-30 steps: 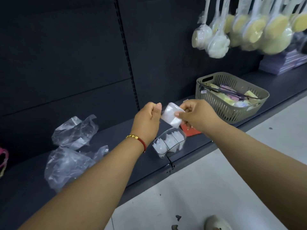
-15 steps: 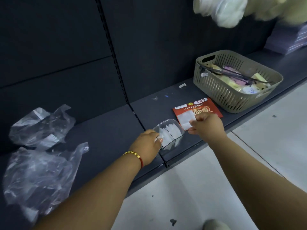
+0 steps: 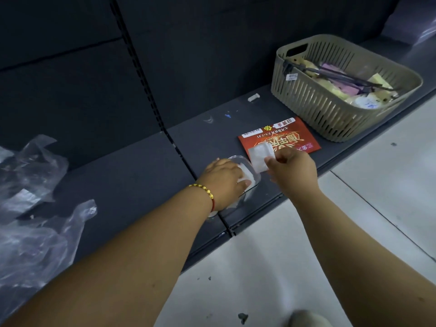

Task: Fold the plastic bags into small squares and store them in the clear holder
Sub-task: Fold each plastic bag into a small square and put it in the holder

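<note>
The folded bag [image 3: 259,157], pinched in the right hand [image 3: 292,168], has come down from chest height to just beside the clear holder [image 3: 253,179] on the shelf [image 3: 132,185], which the left hand [image 3: 221,178] now steadies over stored squares, so insertion looks imminent.

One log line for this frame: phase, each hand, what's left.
phase: storing | left hand: on clear holder, pressing folded squares | right hand: pinches folded bag above holder | left: loose plastic bags on shelf
</note>
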A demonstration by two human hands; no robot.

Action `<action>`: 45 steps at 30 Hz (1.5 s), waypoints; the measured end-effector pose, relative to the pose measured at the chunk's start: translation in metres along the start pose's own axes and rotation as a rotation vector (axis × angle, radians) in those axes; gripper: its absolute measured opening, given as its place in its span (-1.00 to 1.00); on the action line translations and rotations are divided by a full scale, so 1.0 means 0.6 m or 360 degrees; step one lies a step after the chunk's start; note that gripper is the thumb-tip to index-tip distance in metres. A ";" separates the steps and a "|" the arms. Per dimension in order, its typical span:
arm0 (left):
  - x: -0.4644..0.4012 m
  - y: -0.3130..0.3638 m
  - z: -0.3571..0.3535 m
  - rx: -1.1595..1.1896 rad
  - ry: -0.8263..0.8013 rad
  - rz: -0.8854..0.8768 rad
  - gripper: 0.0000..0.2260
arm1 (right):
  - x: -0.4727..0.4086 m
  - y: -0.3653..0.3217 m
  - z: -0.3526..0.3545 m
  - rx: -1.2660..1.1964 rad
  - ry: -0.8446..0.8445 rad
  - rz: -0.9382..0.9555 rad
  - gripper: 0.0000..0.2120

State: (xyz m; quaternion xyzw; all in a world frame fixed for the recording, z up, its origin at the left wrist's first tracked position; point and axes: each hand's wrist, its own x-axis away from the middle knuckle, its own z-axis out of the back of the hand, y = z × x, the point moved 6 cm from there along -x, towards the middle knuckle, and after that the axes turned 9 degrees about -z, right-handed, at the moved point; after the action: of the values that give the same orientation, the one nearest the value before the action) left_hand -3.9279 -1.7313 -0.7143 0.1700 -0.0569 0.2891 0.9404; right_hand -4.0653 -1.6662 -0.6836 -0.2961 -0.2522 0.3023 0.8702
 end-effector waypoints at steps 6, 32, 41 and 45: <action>0.004 -0.012 -0.013 -0.0007 -0.0010 -0.0094 -0.58 | -0.003 0.002 -0.025 0.0027 -0.0015 0.0081 -0.76; 0.069 -0.034 -0.060 -0.0036 0.0229 0.0326 -0.07 | -0.014 -0.024 -0.112 0.0870 0.0168 0.0420 -0.74; 0.073 -0.036 -0.063 -0.0089 0.0252 0.0342 -0.02 | -0.016 -0.026 -0.124 0.0857 0.0077 0.0338 -0.70; 0.135 -0.057 -0.063 -0.0048 0.0403 0.0471 -0.06 | 0.065 -0.053 -0.103 0.0367 0.0575 0.0686 -0.79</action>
State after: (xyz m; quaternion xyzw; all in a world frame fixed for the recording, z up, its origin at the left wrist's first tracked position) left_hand -3.8416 -1.7022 -0.7427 0.1078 0.0333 0.4423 0.8898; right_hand -3.9881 -1.6828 -0.6951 -0.2910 0.0115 0.4492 0.8446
